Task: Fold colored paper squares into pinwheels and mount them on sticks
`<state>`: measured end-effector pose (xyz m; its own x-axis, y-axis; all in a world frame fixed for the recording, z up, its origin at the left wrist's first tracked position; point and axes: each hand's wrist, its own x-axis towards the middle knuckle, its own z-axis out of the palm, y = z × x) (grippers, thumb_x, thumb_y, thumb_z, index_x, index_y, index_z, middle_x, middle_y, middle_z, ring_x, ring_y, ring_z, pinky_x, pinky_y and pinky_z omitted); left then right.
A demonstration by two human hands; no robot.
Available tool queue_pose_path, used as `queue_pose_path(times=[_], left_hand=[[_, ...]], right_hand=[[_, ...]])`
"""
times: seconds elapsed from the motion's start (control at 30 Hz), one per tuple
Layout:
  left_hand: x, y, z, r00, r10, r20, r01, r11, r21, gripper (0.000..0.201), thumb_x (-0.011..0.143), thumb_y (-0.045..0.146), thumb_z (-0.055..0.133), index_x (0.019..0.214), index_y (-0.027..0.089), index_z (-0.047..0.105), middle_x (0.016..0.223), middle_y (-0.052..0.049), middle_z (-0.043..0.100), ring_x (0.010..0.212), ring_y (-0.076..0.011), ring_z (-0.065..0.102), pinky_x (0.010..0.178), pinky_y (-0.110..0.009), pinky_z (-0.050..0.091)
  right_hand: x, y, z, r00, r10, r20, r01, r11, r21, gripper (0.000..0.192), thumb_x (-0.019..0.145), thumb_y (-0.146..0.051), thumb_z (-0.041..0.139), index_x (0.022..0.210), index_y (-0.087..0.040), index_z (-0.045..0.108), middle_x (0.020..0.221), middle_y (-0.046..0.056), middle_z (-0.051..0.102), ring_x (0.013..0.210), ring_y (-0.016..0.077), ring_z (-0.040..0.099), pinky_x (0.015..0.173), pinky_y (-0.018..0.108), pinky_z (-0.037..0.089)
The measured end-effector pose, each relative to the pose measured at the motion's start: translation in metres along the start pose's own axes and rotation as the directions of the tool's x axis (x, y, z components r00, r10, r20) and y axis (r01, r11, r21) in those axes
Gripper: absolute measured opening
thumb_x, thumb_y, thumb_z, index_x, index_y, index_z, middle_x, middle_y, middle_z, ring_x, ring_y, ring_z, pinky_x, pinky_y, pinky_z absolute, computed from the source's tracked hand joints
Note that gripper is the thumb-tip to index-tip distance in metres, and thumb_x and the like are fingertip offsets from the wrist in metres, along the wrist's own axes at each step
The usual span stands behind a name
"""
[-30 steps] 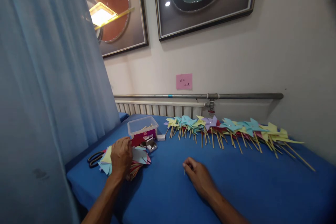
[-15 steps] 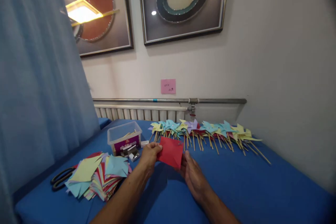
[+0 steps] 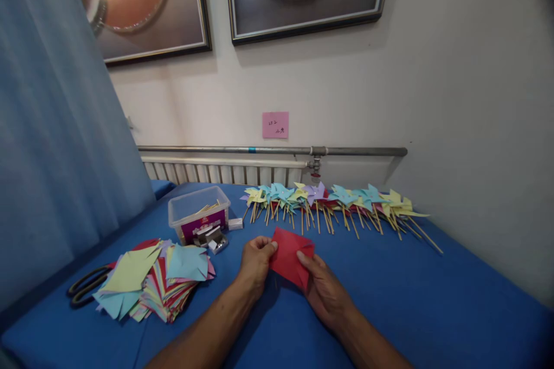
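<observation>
Both of my hands hold a red paper square (image 3: pixel 289 256) just above the blue table (image 3: pixel 433 305). My left hand (image 3: pixel 255 262) pinches its left corner. My right hand (image 3: pixel 325 291) grips its right side, where the paper bends over the fingers. A stack of cut coloured paper squares (image 3: pixel 151 279) lies to the left of my left arm. A row of finished paper pinwheels on wooden sticks (image 3: pixel 333 204) lies along the far edge of the table.
A clear plastic box (image 3: pixel 197 219) with sticks stands at the back left, small metal clips (image 3: pixel 212 238) in front of it. Black scissors (image 3: pixel 84 289) lie beside the paper stack. A blue curtain (image 3: pixel 52 144) hangs at left, a radiator (image 3: pixel 225 172) behind.
My left hand left the paper stack with a red square and brought it to the middle. My right hand took hold of its other side; the paper now bends on the right.
</observation>
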<state>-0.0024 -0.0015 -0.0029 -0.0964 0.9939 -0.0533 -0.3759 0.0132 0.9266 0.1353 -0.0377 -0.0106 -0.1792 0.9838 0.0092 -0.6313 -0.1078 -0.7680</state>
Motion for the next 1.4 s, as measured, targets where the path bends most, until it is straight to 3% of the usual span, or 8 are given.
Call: queue_pose_path(times=[0.13,0.43,0.63,0.8,1.0,1.2,1.4], left_hand=[[-0.002,-0.001,0.001,1.000,-0.016,0.008,0.016,1.000,-0.004,0.034,0.051,0.036,0.085,0.065,0.014,0.063,0.056,0.001,0.061,0.049,-0.0091,0.050,0.052,-0.023,0.038],[-0.006,0.007,0.002,0.998,0.009,0.067,-0.014,0.997,0.069,0.038,0.048,0.038,0.087,0.064,0.015,0.061,0.050,0.005,0.056,0.044,-0.0069,0.045,0.049,-0.021,0.035],[-0.004,0.009,-0.001,0.992,0.026,0.121,-0.042,0.991,0.129,0.037,0.051,0.041,0.084,0.067,0.014,0.064,0.054,0.003,0.059,0.048,-0.0079,0.047,0.052,-0.022,0.037],[0.000,0.016,-0.007,0.982,0.002,0.186,-0.045,0.974,0.222,0.035,0.055,0.042,0.082,0.067,0.014,0.066,0.055,0.002,0.059,0.049,-0.0087,0.048,0.053,-0.023,0.036],[0.003,0.009,-0.007,0.989,0.018,0.145,-0.047,0.979,0.196,0.035,0.055,0.044,0.080,0.066,0.015,0.063,0.054,0.003,0.057,0.049,-0.0086,0.046,0.053,-0.023,0.034],[0.007,0.005,-0.013,0.985,-0.036,0.167,-0.025,0.936,0.351,0.034,0.059,0.046,0.077,0.061,0.016,0.060,0.047,0.004,0.051,0.043,-0.0074,0.038,0.047,-0.023,0.024],[0.002,0.008,-0.009,0.983,0.064,0.171,-0.107,0.961,0.253,0.038,0.060,0.049,0.079,0.065,0.015,0.062,0.053,0.003,0.055,0.048,-0.0090,0.045,0.051,-0.023,0.033]], right_hand=[[-0.002,0.000,0.003,1.000,0.000,-0.010,0.000,1.000,-0.032,0.045,0.073,-0.039,0.086,0.111,-0.018,0.072,0.104,0.011,0.080,0.109,0.0328,0.072,0.099,0.050,0.053],[0.003,0.011,0.000,0.992,-0.045,-0.117,0.033,0.994,-0.100,0.041,0.065,-0.038,0.090,0.096,-0.016,0.075,0.087,0.010,0.081,0.090,0.0322,0.077,0.083,0.045,0.059],[0.008,0.012,-0.007,0.975,-0.079,-0.208,0.054,0.991,-0.126,0.038,0.064,-0.039,0.090,0.090,-0.016,0.075,0.081,0.007,0.081,0.073,0.0244,0.076,0.071,0.035,0.059],[0.009,0.003,-0.012,0.980,-0.052,-0.193,0.029,0.992,-0.124,0.036,0.064,-0.038,0.090,0.089,-0.017,0.075,0.089,0.008,0.082,0.081,0.0248,0.077,0.076,0.034,0.060],[0.011,0.008,-0.013,0.972,-0.081,-0.221,0.038,0.980,-0.195,0.038,0.063,-0.038,0.090,0.091,-0.016,0.076,0.087,0.010,0.081,0.076,0.0248,0.077,0.072,0.033,0.060],[0.013,0.010,-0.017,0.972,-0.089,-0.218,0.050,0.983,-0.175,0.037,0.066,-0.041,0.087,0.090,-0.016,0.074,0.085,0.010,0.081,0.076,0.0260,0.077,0.070,0.034,0.060],[0.019,0.018,-0.023,0.960,-0.128,-0.251,0.069,0.970,-0.232,0.037,0.067,-0.041,0.085,0.091,-0.015,0.075,0.080,0.008,0.080,0.069,0.0234,0.076,0.068,0.033,0.060]])
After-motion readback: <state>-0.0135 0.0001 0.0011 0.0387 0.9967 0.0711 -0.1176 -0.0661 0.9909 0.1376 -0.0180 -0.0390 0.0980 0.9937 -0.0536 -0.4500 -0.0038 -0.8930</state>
